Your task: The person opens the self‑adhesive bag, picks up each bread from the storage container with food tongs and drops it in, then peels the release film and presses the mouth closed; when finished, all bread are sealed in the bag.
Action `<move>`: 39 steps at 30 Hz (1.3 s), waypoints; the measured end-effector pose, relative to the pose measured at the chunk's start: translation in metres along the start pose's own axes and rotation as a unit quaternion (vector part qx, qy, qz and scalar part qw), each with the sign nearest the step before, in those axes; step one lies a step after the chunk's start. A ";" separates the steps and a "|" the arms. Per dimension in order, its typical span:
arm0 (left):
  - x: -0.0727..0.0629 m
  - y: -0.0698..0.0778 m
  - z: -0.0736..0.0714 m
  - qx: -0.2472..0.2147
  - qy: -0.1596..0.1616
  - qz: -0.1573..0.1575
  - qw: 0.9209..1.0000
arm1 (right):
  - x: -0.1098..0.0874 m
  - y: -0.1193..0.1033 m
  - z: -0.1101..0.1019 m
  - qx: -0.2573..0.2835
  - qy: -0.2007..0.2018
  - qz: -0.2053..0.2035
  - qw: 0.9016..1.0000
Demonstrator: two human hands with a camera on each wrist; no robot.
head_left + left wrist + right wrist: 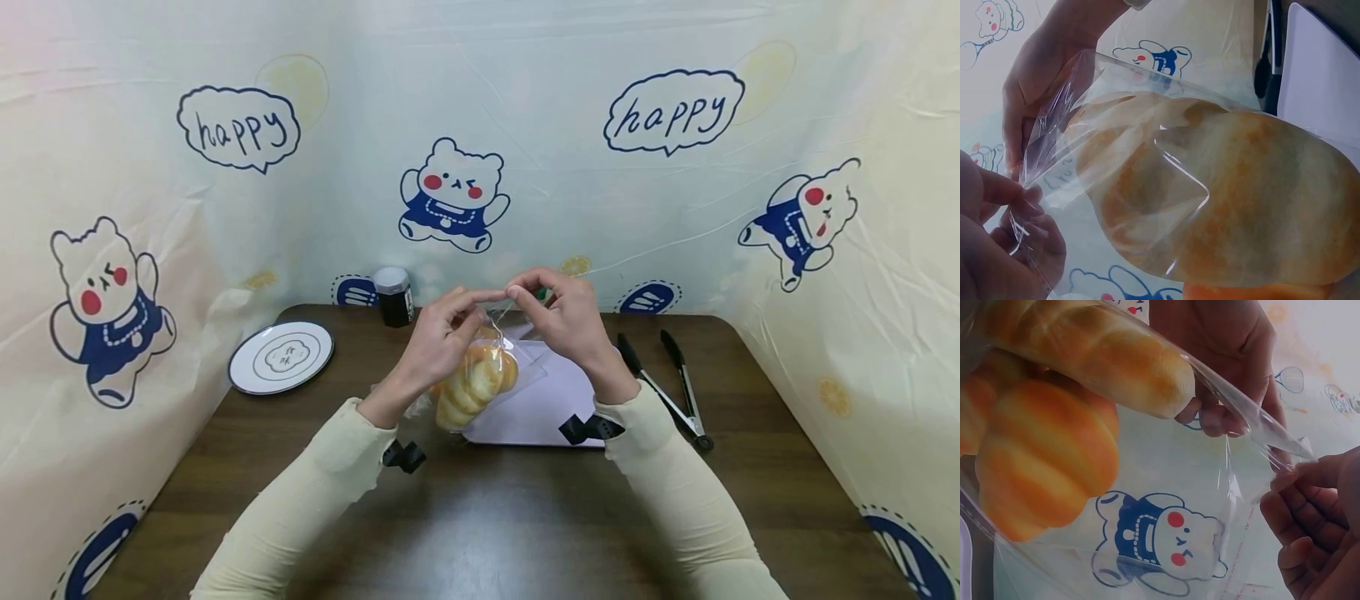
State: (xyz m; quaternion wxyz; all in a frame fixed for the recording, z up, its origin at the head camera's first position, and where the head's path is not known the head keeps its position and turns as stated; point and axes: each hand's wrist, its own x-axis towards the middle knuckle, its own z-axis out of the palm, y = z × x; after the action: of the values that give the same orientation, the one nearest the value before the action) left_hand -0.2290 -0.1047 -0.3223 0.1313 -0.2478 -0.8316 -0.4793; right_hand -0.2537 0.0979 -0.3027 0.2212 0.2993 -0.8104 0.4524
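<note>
A clear plastic bag (531,371) hangs between my two hands, with its mouth up near the fingertips. Inside it are a long pale ridged bread loaf (1229,194) and a rounder orange-brown bun (1047,456). My left hand (444,335) pinches the bag's edge between thumb and fingers, as the left wrist view shows. Opposite it, my right hand (566,317) pinches the edge of the same bag, and the two hands' fingertips meet or nearly meet. The bread hangs below the hands, in front of a white board (558,400).
To the left lies a white plate (251,367) with a dark rim. A dark jar (394,298) with a pale lid stands at the table's back edge. Black-tipped tongs (690,400) lie spread right of the board. A printed curtain (555,192) surrounds the brown table (480,517).
</note>
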 end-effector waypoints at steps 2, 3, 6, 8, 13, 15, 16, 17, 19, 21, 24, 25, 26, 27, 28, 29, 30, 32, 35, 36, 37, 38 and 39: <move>0.000 0.000 0.000 -0.001 -0.001 0.000 1.000 | 0.000 0.000 0.001 0.005 0.004 0.007 1.000; 0.000 0.000 0.000 0.000 -0.001 0.000 1.000 | 0.000 0.001 0.001 0.006 0.007 0.009 1.000; 0.000 0.001 0.001 -0.002 -0.001 -0.002 1.000 | -0.001 0.001 0.002 0.015 0.017 0.012 1.000; 0.000 0.001 0.001 0.000 0.000 -0.003 1.000 | -0.001 0.002 0.003 0.023 0.024 0.013 0.999; 0.001 0.001 0.002 0.008 0.006 -0.004 1.000 | -0.001 0.003 0.006 0.040 0.038 0.027 0.998; 0.001 0.001 0.002 0.008 0.008 -0.003 1.000 | -0.001 0.003 0.006 0.044 0.040 0.035 0.998; 0.001 0.002 0.002 0.009 0.009 -0.002 1.000 | -0.002 0.003 0.006 0.046 0.042 0.040 0.997; 0.002 0.002 0.002 0.010 0.010 -0.002 1.000 | -0.002 0.004 0.006 0.047 0.043 0.044 0.997; 0.002 0.002 0.003 0.012 0.013 0.000 1.000 | -0.002 0.003 0.007 0.048 0.045 0.052 0.996; 0.002 0.003 0.003 0.015 0.016 0.000 1.000 | -0.001 0.003 0.007 0.048 0.046 0.059 0.996; 0.002 0.004 0.003 0.017 0.019 -0.003 1.000 | -0.001 0.002 0.007 0.046 0.049 0.067 0.995; 0.002 0.004 0.003 0.016 0.020 -0.005 1.000 | -0.002 0.002 0.007 0.046 0.050 0.070 0.995; 0.002 0.005 0.003 0.016 0.020 -0.006 1.000 | -0.002 0.002 0.007 0.044 0.051 0.074 0.995; 0.003 0.005 0.003 0.016 0.020 -0.007 1.000 | -0.002 0.002 0.007 0.042 0.052 0.078 0.995; 0.003 0.005 0.003 0.016 0.020 -0.007 1.000 | -0.002 0.001 0.007 0.040 0.054 0.081 0.994; 0.003 0.005 0.003 0.016 0.020 -0.007 1.000 | -0.002 0.001 0.007 0.038 0.056 0.084 0.994; 0.003 0.005 0.003 0.016 0.020 -0.007 1.000 | -0.002 0.001 0.007 0.037 0.058 0.087 0.994; 0.003 0.005 0.003 0.017 0.020 -0.007 1.000 | -0.002 0.000 0.007 0.034 0.062 0.088 0.994; 0.004 0.005 0.003 0.018 0.020 -0.006 1.000 | -0.002 0.001 0.006 0.034 0.066 0.087 0.993; 0.004 0.005 0.003 0.018 0.020 -0.005 1.000 | -0.002 0.001 0.007 0.035 0.067 0.086 0.993; 0.004 0.005 0.003 0.018 0.020 -0.005 1.000 | -0.002 0.001 0.007 0.036 0.068 0.087 0.993; 0.004 0.005 0.003 0.018 0.020 -0.005 1.000 | -0.002 0.001 0.007 0.037 0.068 0.088 0.993; 0.004 0.006 0.003 0.018 0.021 -0.004 1.000 | -0.001 0.001 0.007 0.038 0.069 0.089 0.993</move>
State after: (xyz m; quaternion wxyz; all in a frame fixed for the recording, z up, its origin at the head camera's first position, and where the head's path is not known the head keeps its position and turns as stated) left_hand -0.2290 -0.0985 -0.3184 0.1507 -0.2321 -0.8382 -0.4700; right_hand -0.2541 0.0925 -0.3079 0.2239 0.2027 -0.7990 0.5200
